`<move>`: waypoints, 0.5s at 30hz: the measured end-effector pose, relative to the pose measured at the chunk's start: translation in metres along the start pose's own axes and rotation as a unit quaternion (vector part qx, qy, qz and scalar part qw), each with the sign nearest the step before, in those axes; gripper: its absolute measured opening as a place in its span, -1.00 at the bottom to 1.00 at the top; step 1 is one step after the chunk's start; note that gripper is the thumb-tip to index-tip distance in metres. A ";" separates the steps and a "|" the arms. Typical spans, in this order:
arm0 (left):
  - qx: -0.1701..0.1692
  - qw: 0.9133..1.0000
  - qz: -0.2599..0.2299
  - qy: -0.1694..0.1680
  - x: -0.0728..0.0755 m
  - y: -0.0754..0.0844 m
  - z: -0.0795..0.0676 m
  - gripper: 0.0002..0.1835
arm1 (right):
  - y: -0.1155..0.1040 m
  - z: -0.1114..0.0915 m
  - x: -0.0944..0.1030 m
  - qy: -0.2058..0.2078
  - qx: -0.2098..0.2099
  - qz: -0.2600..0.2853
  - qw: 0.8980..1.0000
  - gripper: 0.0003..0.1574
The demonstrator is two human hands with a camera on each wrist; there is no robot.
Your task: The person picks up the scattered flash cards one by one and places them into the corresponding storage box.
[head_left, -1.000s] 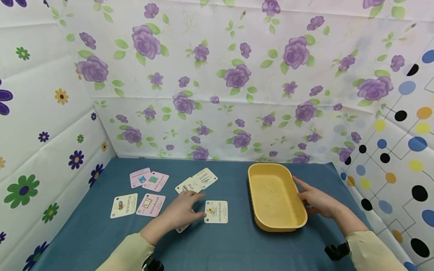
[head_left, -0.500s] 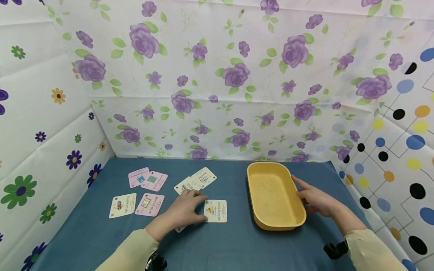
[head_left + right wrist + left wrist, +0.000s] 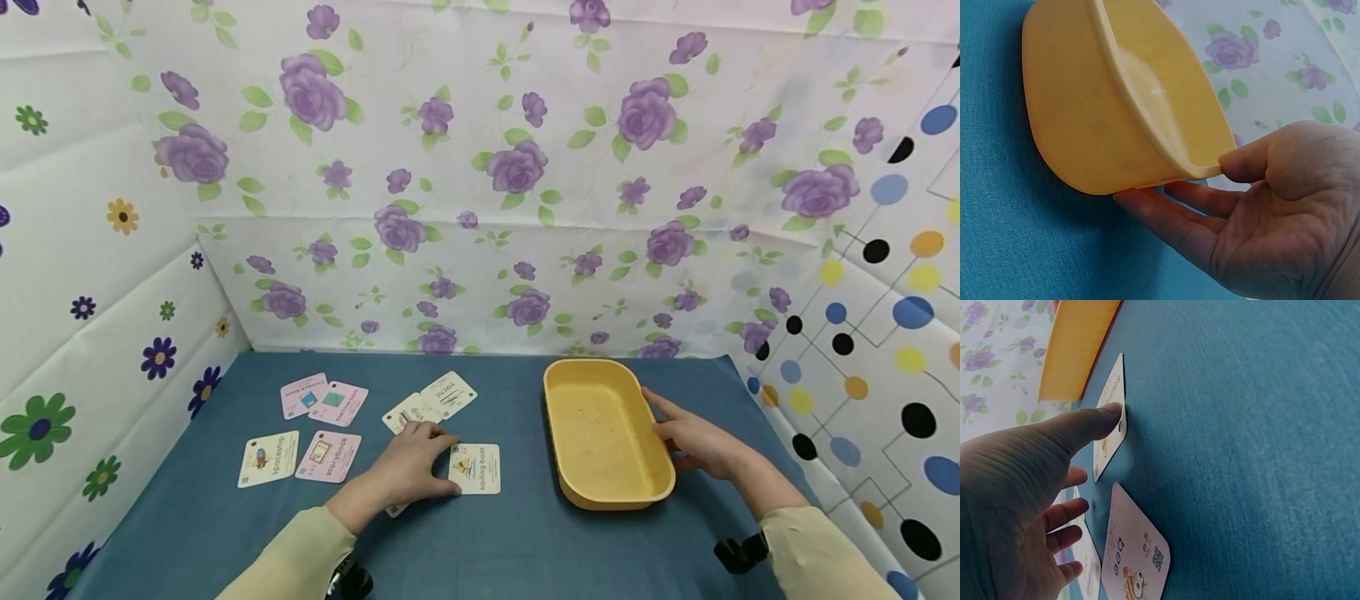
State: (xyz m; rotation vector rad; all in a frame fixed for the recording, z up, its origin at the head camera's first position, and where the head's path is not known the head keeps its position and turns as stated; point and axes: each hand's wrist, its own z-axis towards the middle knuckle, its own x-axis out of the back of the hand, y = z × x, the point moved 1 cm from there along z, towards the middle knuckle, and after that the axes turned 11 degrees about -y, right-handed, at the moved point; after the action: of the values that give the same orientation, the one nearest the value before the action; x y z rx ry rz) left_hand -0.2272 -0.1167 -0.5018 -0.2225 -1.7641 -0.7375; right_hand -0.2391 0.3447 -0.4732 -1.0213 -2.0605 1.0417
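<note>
My left hand is at the left edge of the sailing boat card, its thumb touching the card near a corner. In the left wrist view the other fingers are bent and off that card. Under the hand lies a pink bee card, mostly hidden in the head view. The ship card and yacht card lie just beyond the fingers. My right hand holds the right side of a yellow plastic basin, thumb on the rim and fingers against the outer wall.
At the left lie a spaceship card, a storybook card and two overlapping pink cards. A blue cloth covers the table. Flowered sheets hang behind and at the left, a dotted one at the right.
My left hand has shifted slightly right, and its thumb has come onto the edge of the sailing boat card. The right hand keeps its hold on the basin; the view has drifted slightly.
</note>
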 end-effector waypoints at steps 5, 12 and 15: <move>0.002 1.000 -0.001 0.000 -0.002 0.001 0.000 -0.21 | 0.000 0.001 -0.001 0.007 -0.004 0.000 1.000 -0.07; 0.005 1.000 0.003 0.000 -0.003 0.001 0.001 -0.22 | 0.000 0.001 -0.001 0.012 -0.008 -0.006 1.000 -0.07; 0.005 1.000 0.001 0.001 -0.003 0.002 0.001 -0.23 | 0.000 0.001 -0.001 0.014 -0.011 -0.009 1.000 -0.07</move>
State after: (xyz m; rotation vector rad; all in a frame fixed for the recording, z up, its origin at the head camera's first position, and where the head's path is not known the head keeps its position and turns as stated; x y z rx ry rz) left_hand -0.2262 -0.1143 -0.5042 -0.2163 -1.7655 -0.7281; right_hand -0.2395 0.3437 -0.4741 -1.0199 -2.0592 0.9928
